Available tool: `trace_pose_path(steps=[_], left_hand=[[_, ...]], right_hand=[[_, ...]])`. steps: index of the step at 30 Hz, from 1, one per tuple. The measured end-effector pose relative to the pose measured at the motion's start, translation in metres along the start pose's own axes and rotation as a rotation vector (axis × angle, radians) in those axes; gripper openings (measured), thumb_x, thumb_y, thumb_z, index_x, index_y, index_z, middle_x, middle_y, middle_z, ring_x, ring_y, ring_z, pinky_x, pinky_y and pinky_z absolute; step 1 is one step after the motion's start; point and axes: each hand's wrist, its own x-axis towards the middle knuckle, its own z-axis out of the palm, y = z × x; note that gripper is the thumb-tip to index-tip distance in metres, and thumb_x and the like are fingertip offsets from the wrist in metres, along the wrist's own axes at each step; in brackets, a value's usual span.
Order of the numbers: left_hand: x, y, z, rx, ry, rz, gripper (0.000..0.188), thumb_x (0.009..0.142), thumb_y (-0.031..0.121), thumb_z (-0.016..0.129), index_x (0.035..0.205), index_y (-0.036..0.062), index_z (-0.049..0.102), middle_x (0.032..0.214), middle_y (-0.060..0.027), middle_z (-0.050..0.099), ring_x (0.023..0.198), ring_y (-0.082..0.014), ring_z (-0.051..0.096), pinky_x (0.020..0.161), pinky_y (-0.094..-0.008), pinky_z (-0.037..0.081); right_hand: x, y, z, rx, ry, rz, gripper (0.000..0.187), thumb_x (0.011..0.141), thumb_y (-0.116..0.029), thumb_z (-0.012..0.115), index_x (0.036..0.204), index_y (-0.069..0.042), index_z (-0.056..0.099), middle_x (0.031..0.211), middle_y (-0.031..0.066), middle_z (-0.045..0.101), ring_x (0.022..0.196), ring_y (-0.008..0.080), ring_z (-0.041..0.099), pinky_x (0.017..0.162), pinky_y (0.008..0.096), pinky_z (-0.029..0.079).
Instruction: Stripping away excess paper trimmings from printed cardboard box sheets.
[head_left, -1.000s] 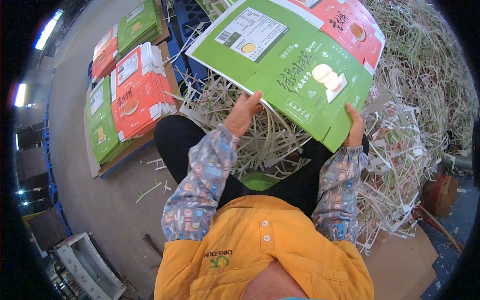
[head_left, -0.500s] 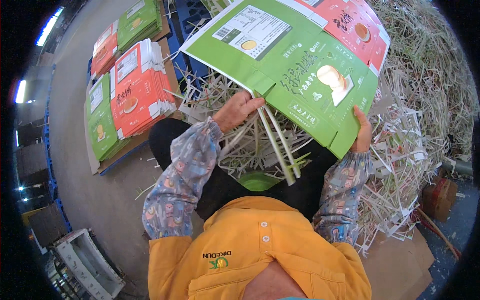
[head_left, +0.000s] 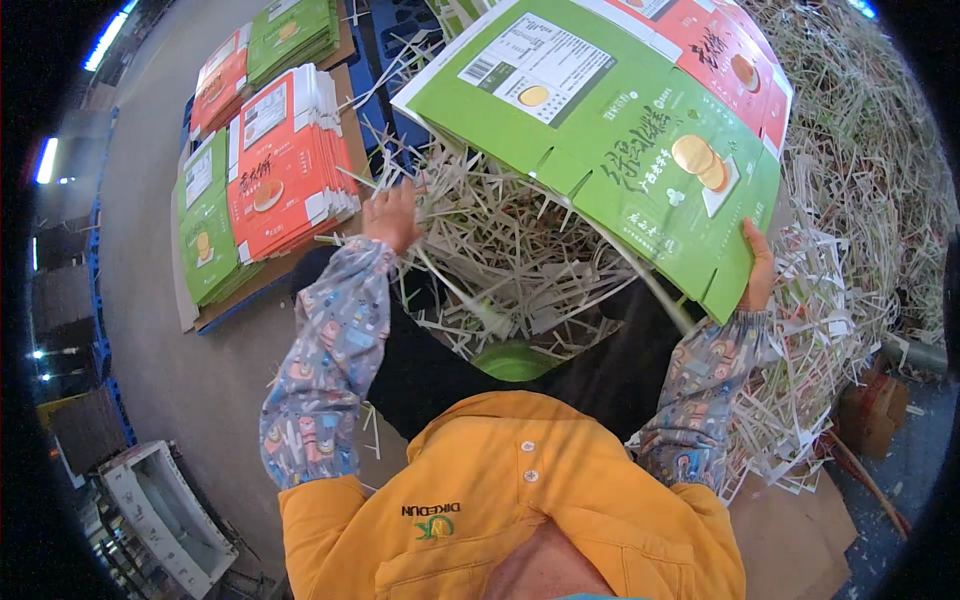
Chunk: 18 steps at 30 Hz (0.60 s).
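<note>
My right hand (head_left: pixel 759 265) grips the right edge of printed cardboard sheets (head_left: pixel 600 130), flat unfolded boxes in green and red with pictures of round cakes. The sheets slant upward over my lap, and how many lie together I cannot tell. My left hand (head_left: pixel 393 215) is off the sheets, its fingers stretched out, beside the stack of red flat boxes (head_left: pixel 285 170). Pale trimmed paper strips, blurred by motion, hang between my left hand and my knees. Another pale strip (head_left: pixel 645 275) dangles under the sheets' lower edge. Patterned sleeve covers are on both forearms.
Green flat boxes (head_left: pixel 207 220) are stacked on cardboard over a blue pallet at the left. A large heap of shredded paper strips (head_left: pixel 860 150) rises at the right, with more strips between my legs. A brown carton (head_left: pixel 872 412) stands at the lower right.
My left hand has let go of the sheets' lower edge and moved left toward the stacked boxes. The sheets have shifted slightly right in my right hand, and strips have dropped from their edge.
</note>
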Motion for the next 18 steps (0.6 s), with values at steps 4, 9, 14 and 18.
trace_pose_path(steps=[4,9,14,18], left_hand=[[0.004,0.086,-0.052,-0.53,0.422,0.021,0.049,0.067,0.023,0.067,0.106,0.0,0.048,0.101,-0.0125,0.054,0.093,-0.0235,0.05,0.078,-0.0359,0.039],[0.003,0.157,-0.05,-1.631,-0.146,-0.239,0.024,0.077,0.025,0.062,0.083,0.0021,0.058,0.076,-0.0037,0.06,0.066,-0.0117,0.053,0.063,-0.024,0.042],[0.01,0.176,-0.04,-2.055,-0.23,-0.316,0.02,0.082,0.023,0.058,0.08,0.0034,0.057,0.072,-0.0028,0.059,0.061,-0.0078,0.051,0.058,-0.0217,0.039],[0.014,0.176,-0.031,-2.149,-0.191,-0.204,0.017,0.084,0.02,0.055,0.08,0.0032,0.057,0.073,-0.0036,0.059,0.063,-0.0091,0.052,0.061,-0.022,0.041]], right_hand=[[0.005,0.007,-0.01,-0.04,0.023,-0.06,0.034,0.082,-0.018,0.052,0.108,0.004,0.047,0.101,0.0138,0.057,0.086,0.0246,0.058,0.077,0.035,0.047],[-0.002,0.011,0.005,-0.009,-0.005,-0.045,0.034,0.082,-0.017,0.052,0.109,0.003,0.047,0.101,0.0137,0.056,0.086,0.0242,0.058,0.076,0.0343,0.048],[0.001,0.012,0.0,-0.045,0.025,-0.054,0.033,0.083,-0.017,0.051,0.109,0.003,0.047,0.101,0.0134,0.056,0.086,0.0243,0.058,0.076,0.0339,0.048],[0.002,0.012,0.0,-0.038,0.026,-0.055,0.034,0.083,-0.018,0.052,0.109,0.003,0.047,0.101,0.0132,0.056,0.086,0.0242,0.058,0.076,0.0338,0.048]])
